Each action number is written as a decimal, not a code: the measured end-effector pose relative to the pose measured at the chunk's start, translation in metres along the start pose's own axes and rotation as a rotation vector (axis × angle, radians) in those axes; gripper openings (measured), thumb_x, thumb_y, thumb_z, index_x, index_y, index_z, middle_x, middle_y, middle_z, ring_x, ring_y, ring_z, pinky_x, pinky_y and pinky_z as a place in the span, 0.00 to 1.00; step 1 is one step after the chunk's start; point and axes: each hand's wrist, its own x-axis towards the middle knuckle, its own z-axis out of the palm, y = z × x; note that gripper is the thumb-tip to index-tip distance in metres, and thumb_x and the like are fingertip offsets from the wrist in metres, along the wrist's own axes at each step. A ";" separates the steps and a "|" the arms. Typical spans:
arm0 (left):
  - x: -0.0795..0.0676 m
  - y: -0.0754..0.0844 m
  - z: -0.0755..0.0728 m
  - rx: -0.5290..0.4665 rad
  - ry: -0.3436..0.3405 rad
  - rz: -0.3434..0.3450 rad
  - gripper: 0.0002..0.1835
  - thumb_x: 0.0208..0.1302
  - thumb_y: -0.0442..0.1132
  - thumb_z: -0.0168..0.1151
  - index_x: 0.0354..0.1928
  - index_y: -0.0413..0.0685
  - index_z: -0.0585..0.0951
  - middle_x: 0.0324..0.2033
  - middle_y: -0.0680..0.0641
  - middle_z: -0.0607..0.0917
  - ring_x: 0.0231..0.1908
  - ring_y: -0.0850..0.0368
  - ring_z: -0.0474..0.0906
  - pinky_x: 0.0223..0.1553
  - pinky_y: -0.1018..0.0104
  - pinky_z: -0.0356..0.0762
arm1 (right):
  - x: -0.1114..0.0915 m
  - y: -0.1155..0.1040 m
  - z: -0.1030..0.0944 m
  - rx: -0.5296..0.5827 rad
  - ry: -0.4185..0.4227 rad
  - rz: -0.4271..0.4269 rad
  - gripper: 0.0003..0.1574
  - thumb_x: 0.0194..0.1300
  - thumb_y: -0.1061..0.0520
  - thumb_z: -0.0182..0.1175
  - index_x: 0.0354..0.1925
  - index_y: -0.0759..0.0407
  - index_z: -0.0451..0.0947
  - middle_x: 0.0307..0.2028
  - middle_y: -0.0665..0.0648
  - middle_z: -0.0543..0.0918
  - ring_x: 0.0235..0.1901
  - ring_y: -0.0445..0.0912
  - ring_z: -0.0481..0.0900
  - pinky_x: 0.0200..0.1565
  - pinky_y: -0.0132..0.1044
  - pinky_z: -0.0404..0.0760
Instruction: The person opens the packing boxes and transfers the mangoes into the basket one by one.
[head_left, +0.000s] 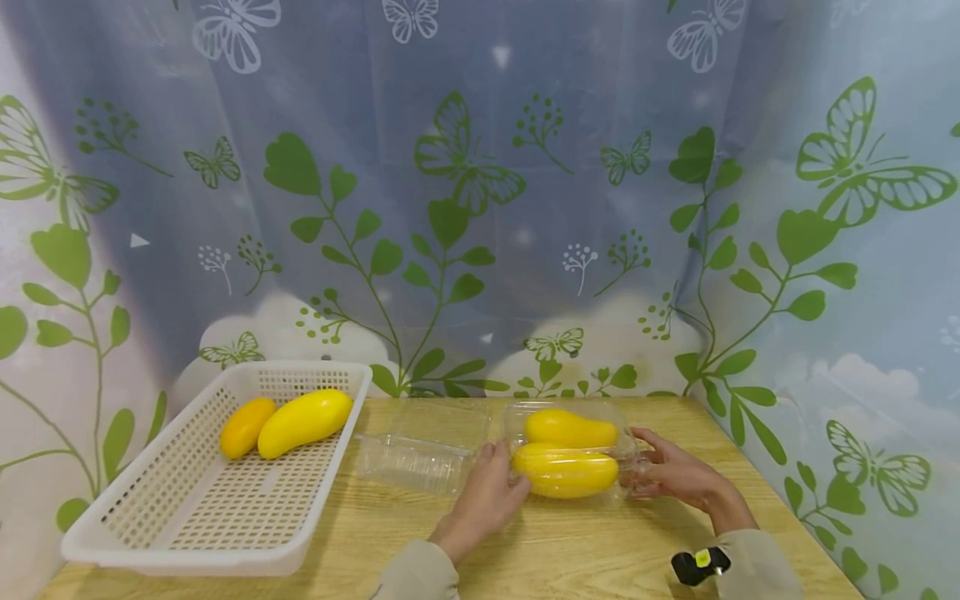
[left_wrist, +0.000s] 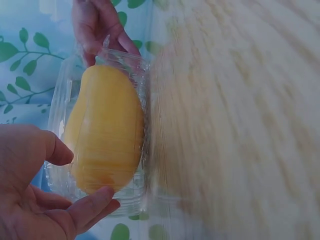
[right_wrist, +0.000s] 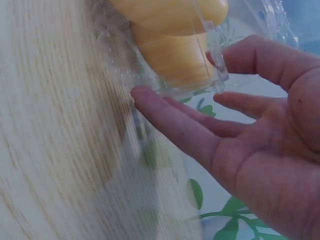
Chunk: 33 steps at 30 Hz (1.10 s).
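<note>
In the head view, a clear plastic clamshell box [head_left: 628, 410] with two yellow mangoes, a rear mango [head_left: 568, 427] and a front mango [head_left: 566, 471], sits on the right of the table. Its lid lies over the fruit. My left hand [head_left: 486, 492] holds the box's left end, thumb and fingers spread about the corner; the left wrist view shows fingertips [left_wrist: 104, 197] against the plastic. My right hand [head_left: 678, 475] holds the opposite end. In the right wrist view its thumb touches the lid's edge, and long fingers [right_wrist: 175, 125] reach along the lower side.
On the left stands a white slotted basket [head_left: 300, 533] holding an orange-yellow mango [head_left: 247, 427] and a longer yellow mango [head_left: 306, 423]. Between basket and hands lies another clear clamshell box [head_left: 412, 462], its lid raised. A patterned curtain [head_left: 480, 250] hangs behind the wooden table [head_left: 555, 554].
</note>
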 end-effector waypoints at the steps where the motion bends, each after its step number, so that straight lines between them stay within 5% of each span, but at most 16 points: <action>1: 0.000 0.000 0.000 0.013 0.002 0.003 0.38 0.66 0.36 0.58 0.74 0.23 0.60 0.66 0.24 0.71 0.45 0.48 0.78 0.38 0.63 0.82 | 0.000 -0.001 0.000 -0.004 -0.003 -0.002 0.58 0.67 0.70 0.55 0.79 0.71 0.28 0.68 0.89 0.57 0.52 0.56 0.84 0.52 0.49 0.88; 10: -0.001 0.002 0.000 0.053 0.007 0.002 0.36 0.69 0.37 0.55 0.73 0.22 0.61 0.62 0.29 0.75 0.47 0.51 0.77 0.50 0.56 0.84 | -0.001 -0.004 0.003 -0.012 -0.010 -0.007 0.57 0.70 0.69 0.55 0.79 0.71 0.27 0.66 0.87 0.61 0.53 0.58 0.85 0.50 0.47 0.89; 17: 0.000 0.003 -0.001 -0.027 0.009 -0.019 0.38 0.63 0.34 0.61 0.73 0.23 0.62 0.62 0.28 0.75 0.35 0.57 0.75 0.32 0.68 0.82 | -0.002 -0.005 0.003 -0.005 -0.007 0.000 0.58 0.71 0.69 0.57 0.79 0.71 0.26 0.68 0.90 0.55 0.55 0.62 0.84 0.51 0.46 0.89; 22: 0.002 0.002 -0.002 -0.003 0.016 -0.017 0.38 0.60 0.36 0.63 0.70 0.23 0.66 0.57 0.32 0.77 0.43 0.53 0.76 0.45 0.59 0.84 | -0.004 -0.005 0.002 0.007 -0.010 0.004 0.59 0.71 0.69 0.57 0.79 0.72 0.24 0.69 0.91 0.50 0.58 0.64 0.83 0.52 0.46 0.88; 28: 0.003 0.000 -0.003 0.018 0.003 0.009 0.26 0.64 0.41 0.66 0.58 0.31 0.72 0.46 0.40 0.78 0.42 0.54 0.75 0.43 0.59 0.82 | -0.002 -0.003 0.000 0.012 -0.014 0.003 0.59 0.72 0.68 0.56 0.79 0.71 0.24 0.69 0.90 0.52 0.58 0.62 0.83 0.52 0.46 0.88; 33: 0.002 -0.002 -0.003 0.010 -0.003 0.010 0.24 0.65 0.39 0.64 0.58 0.33 0.72 0.44 0.43 0.77 0.40 0.55 0.75 0.41 0.62 0.82 | -0.001 -0.003 0.001 0.012 -0.019 0.004 0.59 0.72 0.68 0.57 0.79 0.71 0.25 0.68 0.89 0.54 0.57 0.60 0.84 0.51 0.45 0.88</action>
